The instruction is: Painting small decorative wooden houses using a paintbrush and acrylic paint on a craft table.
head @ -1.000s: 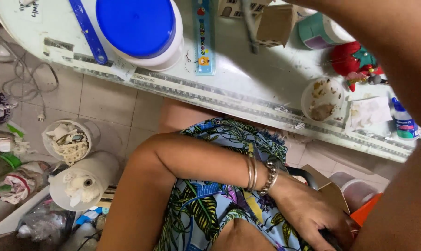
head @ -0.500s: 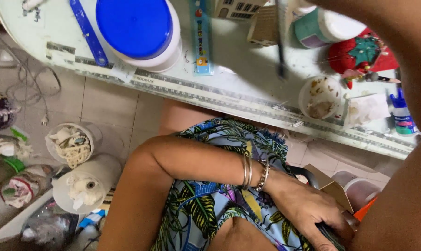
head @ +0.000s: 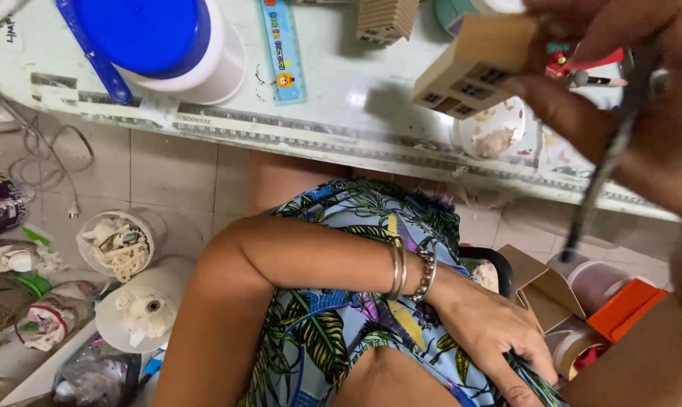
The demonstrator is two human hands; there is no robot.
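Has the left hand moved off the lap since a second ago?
No. The left hand still rests on the patterned dress, beside the cardboard box as before.

The right hand (head: 627, 90) is very close and blurry, and the top and right edges cut most of it off. It holds a small block (head: 480, 64) and a thin dark stick (head: 601, 177), but the stick is too blurry to tell what it is. The left hand (head: 499, 339) rests on the lap; its fingertips run off the bottom edge. The top edge cuts the blue lid (head: 141, 30) and a striped box (head: 386, 19). The block hides part of the little bowl (head: 499, 136). The bags (head: 24, 316) on the floor are cut off at the left.
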